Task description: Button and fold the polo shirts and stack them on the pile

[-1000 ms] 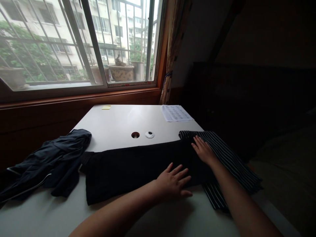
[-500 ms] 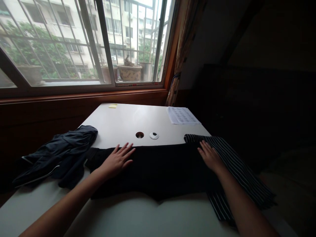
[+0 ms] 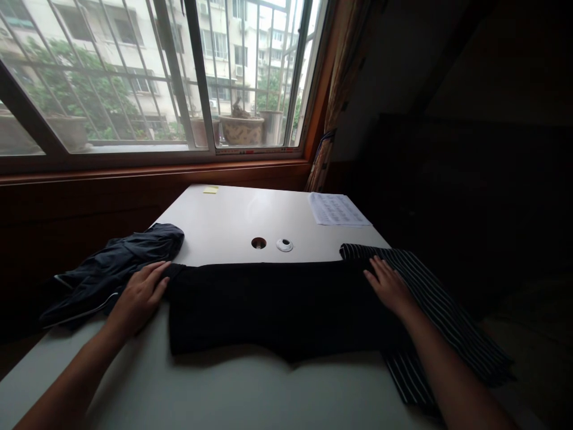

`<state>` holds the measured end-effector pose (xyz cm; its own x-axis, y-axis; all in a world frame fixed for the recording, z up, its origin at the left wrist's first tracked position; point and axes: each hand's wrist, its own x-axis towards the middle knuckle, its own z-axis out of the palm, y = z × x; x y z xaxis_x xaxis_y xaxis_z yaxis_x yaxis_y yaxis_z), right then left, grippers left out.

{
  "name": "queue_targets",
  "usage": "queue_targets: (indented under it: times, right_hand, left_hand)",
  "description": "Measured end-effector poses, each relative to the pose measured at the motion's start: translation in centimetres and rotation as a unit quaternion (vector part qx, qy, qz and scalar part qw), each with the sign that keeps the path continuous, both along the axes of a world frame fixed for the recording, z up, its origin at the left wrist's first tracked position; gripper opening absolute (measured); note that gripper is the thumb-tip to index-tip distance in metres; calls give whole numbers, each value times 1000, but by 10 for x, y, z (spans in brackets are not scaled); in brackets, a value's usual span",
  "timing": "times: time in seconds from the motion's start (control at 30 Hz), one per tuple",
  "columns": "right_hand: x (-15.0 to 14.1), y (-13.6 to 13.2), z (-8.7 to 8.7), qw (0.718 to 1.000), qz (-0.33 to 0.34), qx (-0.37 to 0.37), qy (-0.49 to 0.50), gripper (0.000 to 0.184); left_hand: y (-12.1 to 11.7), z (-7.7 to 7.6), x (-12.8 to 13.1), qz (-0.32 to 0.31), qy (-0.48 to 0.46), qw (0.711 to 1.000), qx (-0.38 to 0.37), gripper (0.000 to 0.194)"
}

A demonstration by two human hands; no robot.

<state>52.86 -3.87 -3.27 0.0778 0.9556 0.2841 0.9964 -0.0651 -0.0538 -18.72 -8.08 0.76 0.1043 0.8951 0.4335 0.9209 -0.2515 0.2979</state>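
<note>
Black garment (image 3: 277,310) across white table (image 3: 224,221)

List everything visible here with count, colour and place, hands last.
Smooth garment: 1, black, across table
Striped garment: 1, dark with pale stripes, table's right
Crumpled garment: 1, dark blue-grey, table's left
Table: 1, white, centre
Paper: count unclear, white, far right
Note: 1, yellow, far left
Round cap: 1, white, beside hole
Window: 1, grey-framed, behind
Flowerpots: several, brownish, outside
Curtain: 1, patterned, window's right
Left hand: 1, bare, smooth garment's left end
Right hand: 1, bare, its right
</note>
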Motion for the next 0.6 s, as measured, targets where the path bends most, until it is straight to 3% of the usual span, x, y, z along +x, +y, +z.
queue_targets:
  times: [0.1, 0.17, 0.27, 0.37, 0.47, 0.53, 0.6]
  right_hand:
    - [-17, 0, 15, 998, 17, 57, -15, 57]
    - [-45, -2, 34, 992, 67, 109, -13, 50]
    - [-115, -15, 68, 969, 191, 155, 30, 38]
    - [-206, -40, 94, 932, 330, 114, 96, 25]
    - [-292, -69, 101, 876, 467, 15, 121, 21]
    - [-339, -82, 95, 841, 532, -15, 94, 36]
    - [-374, -89, 85, 833, 550, -25, 58, 50]
  left_hand:
    - [4, 7, -13, 58, -99, 992, -46, 53]
    - [8, 9, -17, 71, -153, 979, -111, 54]
    - [13, 9, -15, 71, -219, 957, -177, 60]
    - [14, 10, -8, 75, -297, 933, -188, 69]
    - [12, 12, -1, 82, -399, 896, -175, 81]
    - [8, 13, 3, 74, -451, 873, -172, 85]
    - [4, 13, 4, 57, -473, 863, -167, 85]
